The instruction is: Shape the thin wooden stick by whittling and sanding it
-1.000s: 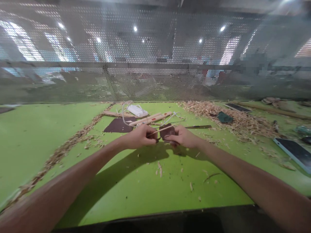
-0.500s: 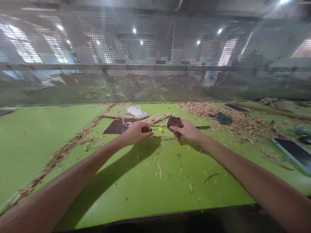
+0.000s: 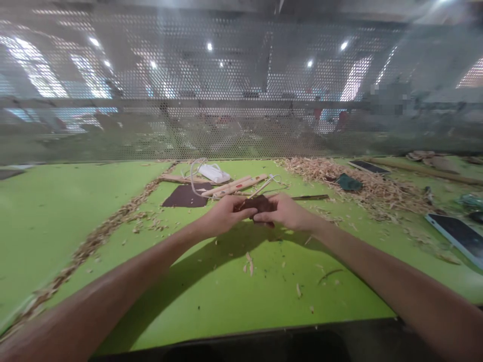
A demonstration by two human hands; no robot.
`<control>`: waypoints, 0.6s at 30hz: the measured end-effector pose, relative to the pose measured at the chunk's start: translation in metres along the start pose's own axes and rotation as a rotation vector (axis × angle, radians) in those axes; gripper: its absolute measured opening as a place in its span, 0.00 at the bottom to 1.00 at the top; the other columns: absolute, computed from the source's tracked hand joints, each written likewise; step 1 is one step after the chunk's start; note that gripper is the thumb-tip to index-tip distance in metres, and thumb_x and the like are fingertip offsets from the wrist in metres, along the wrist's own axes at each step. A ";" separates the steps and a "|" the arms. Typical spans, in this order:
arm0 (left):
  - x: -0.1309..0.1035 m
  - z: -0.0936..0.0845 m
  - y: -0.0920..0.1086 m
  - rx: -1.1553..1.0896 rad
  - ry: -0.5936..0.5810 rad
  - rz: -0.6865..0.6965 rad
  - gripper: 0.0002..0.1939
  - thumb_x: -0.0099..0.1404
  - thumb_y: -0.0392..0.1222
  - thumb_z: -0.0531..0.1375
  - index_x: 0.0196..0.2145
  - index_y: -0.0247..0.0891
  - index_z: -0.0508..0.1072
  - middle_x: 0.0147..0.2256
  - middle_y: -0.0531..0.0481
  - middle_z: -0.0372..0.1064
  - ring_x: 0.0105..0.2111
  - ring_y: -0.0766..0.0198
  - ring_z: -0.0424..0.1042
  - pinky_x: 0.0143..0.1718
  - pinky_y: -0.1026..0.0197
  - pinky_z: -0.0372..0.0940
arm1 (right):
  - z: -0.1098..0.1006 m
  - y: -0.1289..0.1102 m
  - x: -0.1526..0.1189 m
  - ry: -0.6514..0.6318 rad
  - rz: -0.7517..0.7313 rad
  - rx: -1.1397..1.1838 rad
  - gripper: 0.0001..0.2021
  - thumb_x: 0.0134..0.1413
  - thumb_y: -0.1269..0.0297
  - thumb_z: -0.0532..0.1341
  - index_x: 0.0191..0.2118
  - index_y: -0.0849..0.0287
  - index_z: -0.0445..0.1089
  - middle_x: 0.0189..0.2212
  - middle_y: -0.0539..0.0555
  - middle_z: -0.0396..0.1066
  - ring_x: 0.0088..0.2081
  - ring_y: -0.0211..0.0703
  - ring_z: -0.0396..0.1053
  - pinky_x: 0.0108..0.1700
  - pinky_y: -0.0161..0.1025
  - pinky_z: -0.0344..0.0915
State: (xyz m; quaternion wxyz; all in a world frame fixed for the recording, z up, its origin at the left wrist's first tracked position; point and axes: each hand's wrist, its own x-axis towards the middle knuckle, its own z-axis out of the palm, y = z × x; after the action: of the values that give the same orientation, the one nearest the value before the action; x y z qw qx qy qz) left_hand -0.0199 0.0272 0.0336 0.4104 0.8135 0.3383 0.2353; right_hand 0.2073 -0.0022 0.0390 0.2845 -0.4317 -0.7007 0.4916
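A crumpled dark brown piece (image 3: 260, 204) is held between both hands above the green table (image 3: 226, 311). My left hand (image 3: 229, 215) is closed on its left side, thumb in front. From the right, my right hand (image 3: 289, 213) grips it with the thumb across the front; the two thumbs nearly meet. Just behind the hands lie pale wooden sticks (image 3: 239, 186) with red marks. A flat dark brown sheet (image 3: 186, 195) rests to the left, beside a white block with a cable (image 3: 214, 173).
Wood shavings (image 3: 324, 173) are heaped at the back right, with a dark green scrap (image 3: 349, 182) on them. One phone (image 3: 458, 236) lies at the right, another (image 3: 369, 167) farther back. A perforated metal screen (image 3: 241, 130) stands behind the table.
My left hand has moved right and taken hold of the brown piece. My right hand has come slightly lower with it. The yellow bit between the hands is no longer visible.
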 end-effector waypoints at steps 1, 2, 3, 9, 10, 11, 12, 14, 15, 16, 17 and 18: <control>0.000 0.002 0.000 -0.031 -0.004 -0.010 0.18 0.71 0.54 0.61 0.40 0.35 0.78 0.27 0.52 0.69 0.22 0.67 0.59 0.23 0.64 0.48 | 0.001 -0.001 -0.001 -0.001 0.012 0.013 0.13 0.53 0.58 0.75 0.35 0.61 0.76 0.28 0.53 0.76 0.25 0.36 0.69 0.27 0.34 0.65; 0.000 0.003 -0.001 -0.062 -0.007 -0.023 0.17 0.71 0.54 0.61 0.40 0.35 0.77 0.25 0.53 0.67 0.21 0.67 0.58 0.22 0.64 0.48 | 0.002 -0.002 -0.001 0.002 0.024 0.025 0.14 0.51 0.58 0.76 0.35 0.61 0.76 0.28 0.52 0.76 0.26 0.36 0.69 0.28 0.34 0.65; 0.000 0.004 -0.002 -0.094 -0.009 -0.039 0.17 0.70 0.54 0.61 0.38 0.36 0.76 0.24 0.54 0.65 0.20 0.68 0.57 0.22 0.64 0.47 | 0.002 -0.003 -0.002 0.008 0.029 0.032 0.14 0.50 0.59 0.76 0.34 0.61 0.75 0.28 0.52 0.75 0.27 0.36 0.69 0.28 0.34 0.65; 0.001 0.008 -0.009 -0.246 -0.037 -0.084 0.20 0.69 0.59 0.63 0.32 0.38 0.70 0.21 0.58 0.58 0.18 0.70 0.54 0.21 0.64 0.47 | 0.003 -0.011 -0.006 -0.050 0.036 -0.023 0.14 0.49 0.60 0.75 0.33 0.60 0.72 0.26 0.48 0.71 0.24 0.34 0.65 0.25 0.33 0.61; 0.001 0.008 -0.011 -0.254 -0.039 -0.083 0.21 0.69 0.59 0.63 0.32 0.38 0.69 0.21 0.59 0.57 0.18 0.70 0.53 0.21 0.65 0.46 | 0.002 -0.012 -0.007 -0.055 0.047 -0.036 0.13 0.49 0.61 0.74 0.32 0.59 0.71 0.24 0.47 0.69 0.23 0.34 0.64 0.24 0.32 0.60; 0.001 0.009 -0.011 -0.262 -0.038 -0.081 0.21 0.69 0.59 0.63 0.32 0.39 0.68 0.21 0.59 0.57 0.18 0.71 0.53 0.21 0.65 0.46 | 0.002 -0.013 -0.007 -0.053 0.056 -0.047 0.13 0.50 0.61 0.74 0.31 0.59 0.70 0.23 0.46 0.68 0.23 0.34 0.64 0.24 0.32 0.59; 0.001 0.009 -0.011 -0.270 -0.035 -0.079 0.21 0.69 0.59 0.63 0.32 0.39 0.68 0.21 0.59 0.57 0.18 0.71 0.53 0.21 0.65 0.45 | 0.002 -0.013 -0.008 -0.048 0.062 -0.056 0.13 0.50 0.61 0.73 0.30 0.59 0.69 0.22 0.46 0.67 0.22 0.34 0.63 0.23 0.32 0.59; 0.000 0.010 -0.010 -0.280 -0.025 -0.077 0.21 0.71 0.59 0.62 0.30 0.39 0.66 0.21 0.59 0.56 0.18 0.71 0.52 0.21 0.65 0.45 | 0.002 -0.012 -0.007 -0.048 0.072 -0.070 0.13 0.51 0.61 0.73 0.30 0.59 0.69 0.22 0.47 0.68 0.23 0.34 0.64 0.24 0.33 0.60; 0.000 0.010 -0.008 -0.280 -0.016 -0.077 0.21 0.71 0.58 0.61 0.30 0.39 0.66 0.21 0.60 0.56 0.18 0.71 0.52 0.21 0.65 0.46 | 0.001 -0.011 -0.007 -0.054 0.077 -0.074 0.13 0.52 0.60 0.72 0.29 0.59 0.69 0.22 0.47 0.68 0.23 0.35 0.65 0.24 0.33 0.60; 0.000 0.010 -0.007 -0.277 -0.005 -0.079 0.22 0.71 0.58 0.61 0.29 0.39 0.65 0.21 0.60 0.55 0.18 0.71 0.52 0.21 0.65 0.46 | 0.000 -0.010 -0.006 -0.061 0.077 -0.076 0.13 0.52 0.59 0.72 0.29 0.59 0.69 0.22 0.48 0.68 0.23 0.35 0.65 0.25 0.33 0.61; 0.000 0.010 -0.006 -0.273 0.006 -0.083 0.22 0.71 0.58 0.61 0.28 0.39 0.65 0.21 0.60 0.55 0.18 0.71 0.52 0.21 0.64 0.46 | -0.001 -0.009 -0.006 -0.068 0.072 -0.078 0.13 0.53 0.59 0.72 0.29 0.59 0.69 0.22 0.48 0.69 0.23 0.36 0.66 0.25 0.34 0.62; 0.000 0.010 -0.006 -0.273 0.019 -0.087 0.22 0.70 0.59 0.61 0.28 0.39 0.64 0.20 0.60 0.55 0.18 0.71 0.52 0.21 0.64 0.46 | -0.002 -0.008 -0.005 -0.073 0.063 -0.079 0.13 0.53 0.59 0.72 0.29 0.59 0.70 0.22 0.48 0.69 0.23 0.36 0.66 0.25 0.34 0.62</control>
State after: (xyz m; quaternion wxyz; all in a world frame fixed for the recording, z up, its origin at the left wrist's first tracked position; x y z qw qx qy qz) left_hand -0.0157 0.0248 0.0235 0.5238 0.7325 0.3419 0.2687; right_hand 0.2086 -0.0070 0.0472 0.2258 -0.4461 -0.7156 0.4878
